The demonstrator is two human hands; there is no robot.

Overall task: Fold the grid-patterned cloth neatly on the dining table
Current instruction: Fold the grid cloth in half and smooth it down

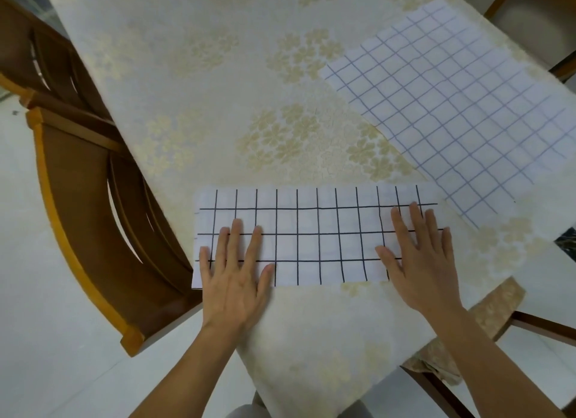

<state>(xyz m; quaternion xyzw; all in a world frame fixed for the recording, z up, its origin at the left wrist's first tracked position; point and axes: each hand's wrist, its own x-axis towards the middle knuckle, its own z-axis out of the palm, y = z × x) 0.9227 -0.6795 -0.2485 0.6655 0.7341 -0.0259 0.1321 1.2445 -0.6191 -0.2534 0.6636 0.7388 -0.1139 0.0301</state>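
My left hand point(232, 269) and right hand point(419, 255) lie flat with fingers spread, pressing opposite ends of the grid-patterned cloth point(318, 235). It rests as a long folded strip on the bench point(193, 90), directly before me. Its long axis runs left to right, so I judge either end could fold across.

Two bare forearms enter from 6 o'clock, no sleeves visible on either up to the frame edge. Left hand point(232, 280) and right hand point(419, 262): no rings, no watch, no bracelets, no gloves. Nails short, unpainted as far as can be told. Tendon lines show on the back of the left hand. At 6 o'clock, between the forearms, a small patch of grey clothing point(246, 410), too cropped to identify the garment.
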